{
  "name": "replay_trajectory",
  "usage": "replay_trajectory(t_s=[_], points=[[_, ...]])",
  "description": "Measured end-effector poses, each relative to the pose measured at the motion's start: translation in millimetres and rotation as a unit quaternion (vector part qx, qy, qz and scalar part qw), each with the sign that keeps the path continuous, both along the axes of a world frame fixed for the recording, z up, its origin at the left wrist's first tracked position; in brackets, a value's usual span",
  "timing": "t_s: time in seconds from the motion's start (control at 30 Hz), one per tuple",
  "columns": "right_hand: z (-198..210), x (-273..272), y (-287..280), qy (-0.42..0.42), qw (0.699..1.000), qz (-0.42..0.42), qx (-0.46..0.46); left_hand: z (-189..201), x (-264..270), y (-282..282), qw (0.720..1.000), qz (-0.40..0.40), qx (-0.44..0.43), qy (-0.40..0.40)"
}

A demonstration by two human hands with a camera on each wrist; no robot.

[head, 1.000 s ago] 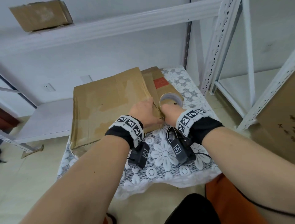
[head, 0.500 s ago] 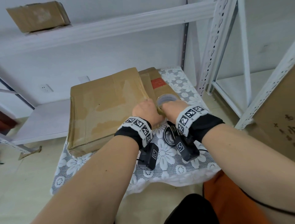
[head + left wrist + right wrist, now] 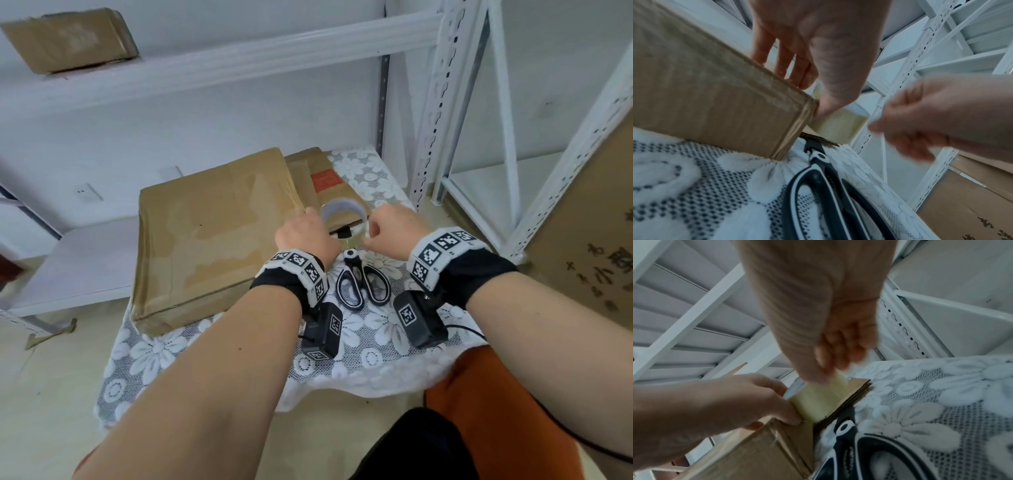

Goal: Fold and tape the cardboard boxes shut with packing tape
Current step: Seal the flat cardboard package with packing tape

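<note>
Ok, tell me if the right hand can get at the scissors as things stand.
Probably yes. The scissors lie uncovered on the lace cloth, just below the right hand; it first must release the tape strip it pinches.

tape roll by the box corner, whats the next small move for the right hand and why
Probably draw the strip further off the tape roll, toward the person. The right hand pinches what looks like the free end, blurred, while the left hand rests on the cardboard box corner with its thumb against the roll. The strip looks too short to span the box, and the scissors lie untouched.
</note>
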State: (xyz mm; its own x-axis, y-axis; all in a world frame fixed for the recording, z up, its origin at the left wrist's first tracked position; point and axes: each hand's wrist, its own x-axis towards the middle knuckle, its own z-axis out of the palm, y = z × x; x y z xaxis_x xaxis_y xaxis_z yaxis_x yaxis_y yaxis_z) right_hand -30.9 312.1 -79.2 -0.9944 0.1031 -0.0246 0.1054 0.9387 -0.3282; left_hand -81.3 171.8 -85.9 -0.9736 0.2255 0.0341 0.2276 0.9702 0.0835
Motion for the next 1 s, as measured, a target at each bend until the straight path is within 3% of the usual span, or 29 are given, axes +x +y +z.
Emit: replay_trajectory(t_s=[0.13, 0.43, 0.57, 0.7, 0.87, 1.0], points=[[-14, 9, -18, -0.163, 0.987, -0.016, 0.004, 2, 5, -1, 1.0, 0.001, 0.008, 0.002], [-29, 10, -37, -0.179, 0.979, -0.056, 0.086, -6, 4, -10, 0.999, -0.005, 0.029, 0.016], [-23, 18, -13, -0.197, 0.976, -0.089, -0.024, -8, 4, -11, 0.999, -0.004, 0.036, 0.021], [-12, 30, 1, -0.223, 0.968, -0.106, -0.037, -10, 4, -12, 0.999, -0.006, 0.029, 0.028], [-16, 43, 17, -0.207, 0.972, -0.1, 0.055, -13, 7, -11, 0.999, -0.013, 0.006, 0.049], [-4, 54, 29, -0.251, 0.963, -0.078, 0.062, -15, 7, -11, 0.998, -0.019, -0.002, 0.057]])
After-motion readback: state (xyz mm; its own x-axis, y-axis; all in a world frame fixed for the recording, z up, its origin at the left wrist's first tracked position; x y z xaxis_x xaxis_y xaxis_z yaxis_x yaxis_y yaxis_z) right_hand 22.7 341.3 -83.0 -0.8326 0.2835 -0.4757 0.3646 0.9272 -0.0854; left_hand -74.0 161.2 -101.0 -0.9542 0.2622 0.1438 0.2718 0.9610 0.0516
